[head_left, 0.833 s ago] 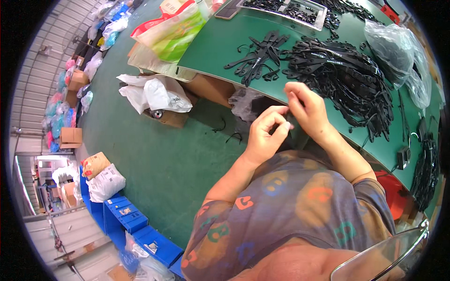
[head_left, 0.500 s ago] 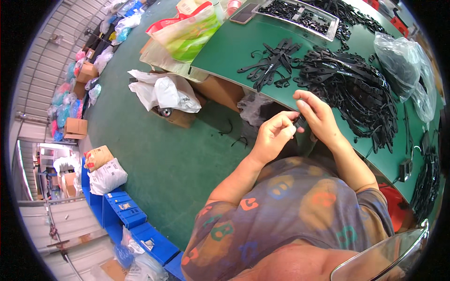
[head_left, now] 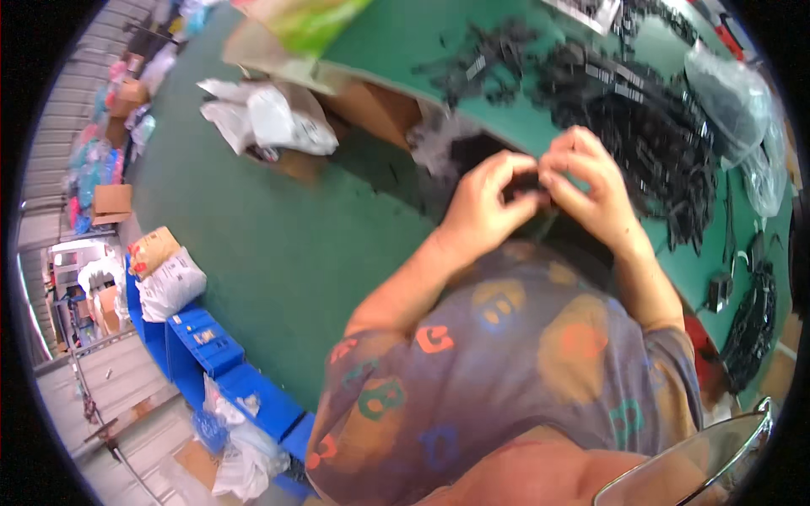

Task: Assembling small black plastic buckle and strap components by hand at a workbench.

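My left hand and my right hand meet in front of my body, close to the table's near edge. Both are closed, fingertips pinched together and almost touching. Whatever they hold is small and dark, smeared by motion and mostly covered by the fingers. On the green table, just beyond my hands, lies a small spread of black straps. A much larger heap of black straps lies to its right, nearest my right hand.
At the table's right are a clear plastic bag, a small black box-shaped piece and another black bundle. A tray shows at the top edge. White bags lie left of the table; blue bins stand lower left.
The view has shifted, so the table sits higher in it. My right fingers have curled in from a more stretched pose, and both hands' fingertips have come together.
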`<state>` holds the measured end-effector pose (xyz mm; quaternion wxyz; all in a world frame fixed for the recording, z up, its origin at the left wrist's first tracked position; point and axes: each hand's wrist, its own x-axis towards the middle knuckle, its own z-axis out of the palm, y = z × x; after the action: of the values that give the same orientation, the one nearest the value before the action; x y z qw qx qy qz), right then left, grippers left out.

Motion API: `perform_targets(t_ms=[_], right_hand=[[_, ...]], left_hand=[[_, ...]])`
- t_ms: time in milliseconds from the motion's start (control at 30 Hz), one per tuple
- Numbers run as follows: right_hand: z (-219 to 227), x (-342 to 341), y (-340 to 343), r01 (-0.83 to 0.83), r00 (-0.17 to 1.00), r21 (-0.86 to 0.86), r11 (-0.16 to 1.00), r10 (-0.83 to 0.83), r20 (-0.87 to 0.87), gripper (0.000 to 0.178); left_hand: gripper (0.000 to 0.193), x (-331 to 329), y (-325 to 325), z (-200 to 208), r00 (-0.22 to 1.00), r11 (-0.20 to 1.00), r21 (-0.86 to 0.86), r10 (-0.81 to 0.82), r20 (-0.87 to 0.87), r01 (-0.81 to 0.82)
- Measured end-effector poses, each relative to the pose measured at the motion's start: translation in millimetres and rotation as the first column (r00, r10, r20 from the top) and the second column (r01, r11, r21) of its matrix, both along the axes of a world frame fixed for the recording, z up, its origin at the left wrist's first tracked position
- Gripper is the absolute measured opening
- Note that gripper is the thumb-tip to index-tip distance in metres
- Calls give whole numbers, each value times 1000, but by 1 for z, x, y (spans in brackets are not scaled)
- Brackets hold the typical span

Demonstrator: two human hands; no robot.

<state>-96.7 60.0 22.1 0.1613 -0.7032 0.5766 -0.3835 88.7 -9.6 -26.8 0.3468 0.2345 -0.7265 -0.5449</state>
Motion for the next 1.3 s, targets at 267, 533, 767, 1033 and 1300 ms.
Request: perform_targets(t_ms=[267,533,767,1033,1300], right_hand=[[-12,6,12,44,996,60,997,-40,-78,14],[-11,9,11,133,989,36,990,-131,-65,13],[-8,5,9,102,983,47,994,-94,-159,12],[-14,0,14,38,999,196,980,-42,14,7],[-16,0,15,21,997,176,984,-34,72,7]], left_hand=[[28,1,6,-18,1000,1000,31,3,-21,-3],[28,0,4,-18,996,999,22,27,-81,-25],[28,0,8,-19,996,997,-4,79,-50,-79],[28,0,4,-19,998,960,-276,59,10,-54],[29,1,6,-16,1000,996,-94,-2,-11,1]])
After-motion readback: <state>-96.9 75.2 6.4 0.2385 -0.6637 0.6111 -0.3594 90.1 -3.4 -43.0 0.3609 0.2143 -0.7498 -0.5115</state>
